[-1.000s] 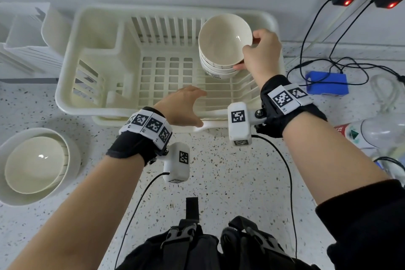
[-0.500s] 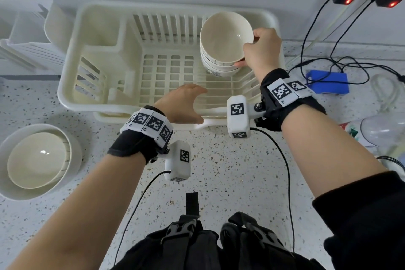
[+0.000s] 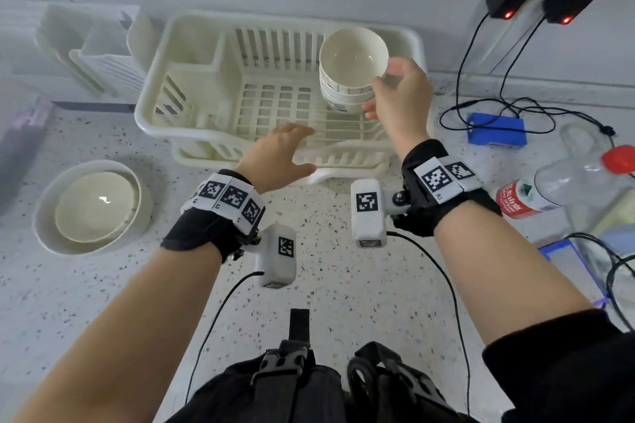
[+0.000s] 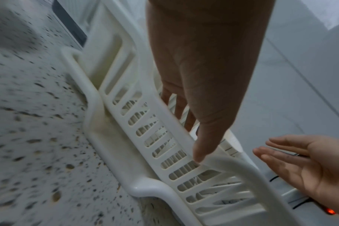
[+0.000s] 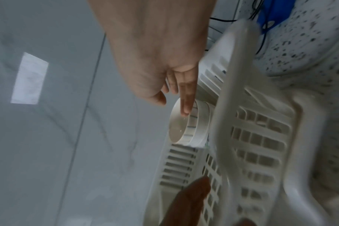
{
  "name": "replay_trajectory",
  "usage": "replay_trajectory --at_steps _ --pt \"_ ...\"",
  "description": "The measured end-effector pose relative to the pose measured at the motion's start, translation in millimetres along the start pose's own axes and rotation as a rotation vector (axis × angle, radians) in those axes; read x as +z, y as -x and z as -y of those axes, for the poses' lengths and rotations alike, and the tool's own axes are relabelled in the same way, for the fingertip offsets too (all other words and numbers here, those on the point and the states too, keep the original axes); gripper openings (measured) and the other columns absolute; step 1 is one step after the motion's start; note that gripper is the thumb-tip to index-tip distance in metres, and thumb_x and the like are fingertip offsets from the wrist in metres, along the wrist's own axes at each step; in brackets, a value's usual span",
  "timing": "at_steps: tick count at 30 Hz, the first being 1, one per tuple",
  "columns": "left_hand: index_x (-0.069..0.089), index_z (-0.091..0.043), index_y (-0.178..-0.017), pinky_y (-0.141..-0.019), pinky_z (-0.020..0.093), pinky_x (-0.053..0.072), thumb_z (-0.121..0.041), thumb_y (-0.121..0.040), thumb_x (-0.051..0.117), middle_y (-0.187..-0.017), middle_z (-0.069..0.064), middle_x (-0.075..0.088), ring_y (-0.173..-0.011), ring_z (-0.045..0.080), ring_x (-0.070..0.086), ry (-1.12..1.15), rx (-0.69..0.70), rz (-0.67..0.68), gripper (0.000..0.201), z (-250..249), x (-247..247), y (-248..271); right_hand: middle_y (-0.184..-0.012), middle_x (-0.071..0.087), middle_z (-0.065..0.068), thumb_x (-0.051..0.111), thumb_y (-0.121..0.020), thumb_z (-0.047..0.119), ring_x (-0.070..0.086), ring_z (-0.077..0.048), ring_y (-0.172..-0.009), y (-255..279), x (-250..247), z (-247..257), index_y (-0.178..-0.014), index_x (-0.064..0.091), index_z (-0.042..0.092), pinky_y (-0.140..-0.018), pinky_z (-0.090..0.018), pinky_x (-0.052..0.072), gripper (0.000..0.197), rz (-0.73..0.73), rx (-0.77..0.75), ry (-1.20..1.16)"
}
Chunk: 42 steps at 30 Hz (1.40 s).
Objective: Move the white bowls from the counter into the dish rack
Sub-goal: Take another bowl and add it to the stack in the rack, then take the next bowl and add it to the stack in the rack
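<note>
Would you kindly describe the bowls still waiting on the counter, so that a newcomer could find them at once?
Start at the white dish rack against the wall, then look to the speckled counter off its front left corner. There sit the nested white bowls, upright and mouth up. Unlike the bowl stack tilted inside the rack beside the right hand, these sit outside the rack, untouched by either hand.

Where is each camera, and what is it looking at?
Head: sits on the person's head, looks down at the counter, dish rack and stacked bowls; shows both forearms and hands.
Left wrist: looks along the left hand at the rack's front wall.
Right wrist: looks along the right hand at the bowls.
Shared: both wrist views show the rack and the other hand.
</note>
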<state>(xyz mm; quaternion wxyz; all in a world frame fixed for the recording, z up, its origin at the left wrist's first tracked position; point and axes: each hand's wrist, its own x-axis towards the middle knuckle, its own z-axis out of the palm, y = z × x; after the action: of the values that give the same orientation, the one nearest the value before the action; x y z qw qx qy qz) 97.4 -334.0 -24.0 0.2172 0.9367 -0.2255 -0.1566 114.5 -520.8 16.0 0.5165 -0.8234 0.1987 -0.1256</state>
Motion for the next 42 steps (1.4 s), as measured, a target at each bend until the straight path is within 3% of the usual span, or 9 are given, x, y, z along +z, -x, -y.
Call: replay_trajectory --at_steps 6,12,17,24,29,33,37,40,42 --pt "0.045 -0.012 -0.133 -0.109 0.043 0.038 -0.024 -0.084 0.062 -0.139 0.01 0.048 -0.128 0.025 0.045 0.043 -0.032 -0.178 0.053 -4.6 -1.7 60.6 -0.093 0.071 -0.01 0.05 -0.089 0.001 0.068 -0.019 -0.055 68.9 -1.2 11.9 -0.104 0.062 0.005 -0.059 -0.043 0.06 0.019 0.06 -0.14 -0.074" --pt "0.052 -0.009 -0.128 -0.105 0.036 0.038 -0.019 -0.085 0.062 -0.135 0.011 0.053 -0.124 0.026 0.049 0.13 -0.12 -0.272 0.045 14.7 4.7 124.0 -0.081 0.071 -0.011 0.05 -0.089 0.001 0.065 -0.012 -0.054 131.0 27.1 25.5 -0.095 0.065 0.004 -0.054 -0.03 0.057 0.016 0.145 -0.257 -0.1" --pt "0.058 -0.01 -0.121 -0.094 0.036 0.045 -0.014 -0.086 0.059 -0.13 0.011 0.059 -0.109 0.03 0.058 0.166 -0.251 -0.402 0.035 50.1 -0.5 178.3 -0.077 0.071 -0.006 0.052 -0.088 0.006 0.069 -0.02 -0.068 183.9 75.2 31.2 -0.09 0.066 0.005 -0.063 -0.042 0.06 0.015 0.212 -0.411 -0.06" --pt "0.059 -0.005 -0.118 -0.09 0.04 0.049 -0.003 -0.086 0.052 -0.128 0.017 0.059 -0.11 0.034 0.059 0.194 -0.455 -0.546 0.033 123.9 -21.7 247.9 -0.088 0.074 -0.012 0.057 -0.089 0.005 0.064 -0.01 -0.071 235.2 158.9 54.0 -0.098 0.068 -0.001 -0.063 -0.001 0.046 0.015 0.286 -0.528 0.022" --pt "0.052 0.0 -0.126 -0.096 0.043 0.045 0.0 -0.086 0.049 -0.137 0.021 0.049 -0.116 0.036 0.054 0.163 -0.545 -0.512 0.04 187.8 -28.2 270.9 -0.105 0.07 -0.019 0.056 -0.089 0.002 0.068 -0.026 -0.093 248.5 211.8 60.3 -0.116 0.061 -0.003 -0.084 -0.034 0.057 0.028 0.483 -0.43 0.204" --pt "0.038 0.001 -0.135 -0.103 0.044 0.037 -0.008 -0.093 0.046 -0.147 0.023 0.033 -0.127 0.037 0.045 0.159 -0.552 -0.436 0.044 221.0 -26.7 271.5 -0.104 0.067 -0.029 0.052 -0.089 0.002 0.065 -0.038 -0.094 248.9 245.3 62.8 -0.109 0.059 -0.011 -0.085 -0.05 0.054 0.024 0.552 -0.361 0.331" --pt "0.026 -0.002 -0.141 -0.098 0.047 0.04 -0.018 -0.097 0.04 -0.142 0.025 0.04 -0.121 0.038 0.049 0.213 -0.514 -0.373 0.049 242.6 -25.9 261.9 -0.093 0.067 -0.018 0.052 -0.088 0.008 0.062 -0.029 -0.084 239.1 274.6 65.6 -0.104 0.06 -0.007 -0.075 -0.038 0.052 0.023 0.595 -0.299 0.466" --pt "0.018 -0.003 -0.144 -0.075 0.044 0.045 -0.017 -0.098 0.036 -0.12 0.028 0.057 -0.098 0.04 0.058 0.225 -0.498 -0.329 0.051 254.3 -27.0 251.3 -0.086 0.054 -0.011 0.05 -0.09 0.008 0.047 -0.021 -0.077 229.1 289.1 71.8 -0.094 0.057 -0.003 -0.066 -0.027 0.034 0.014 0.615 -0.262 0.61" --pt "0.017 -0.002 -0.144 -0.063 0.039 0.039 -0.014 -0.098 0.034 -0.103 0.026 0.062 -0.082 0.038 0.058 0.228 -0.509 -0.326 0.051 262.0 -27.3 245.0 -0.093 0.058 -0.015 0.05 -0.09 0.007 0.052 -0.028 -0.082 223.8 298.3 75.2 -0.097 0.057 -0.002 -0.067 -0.027 0.035 0.013 0.644 -0.249 0.674"
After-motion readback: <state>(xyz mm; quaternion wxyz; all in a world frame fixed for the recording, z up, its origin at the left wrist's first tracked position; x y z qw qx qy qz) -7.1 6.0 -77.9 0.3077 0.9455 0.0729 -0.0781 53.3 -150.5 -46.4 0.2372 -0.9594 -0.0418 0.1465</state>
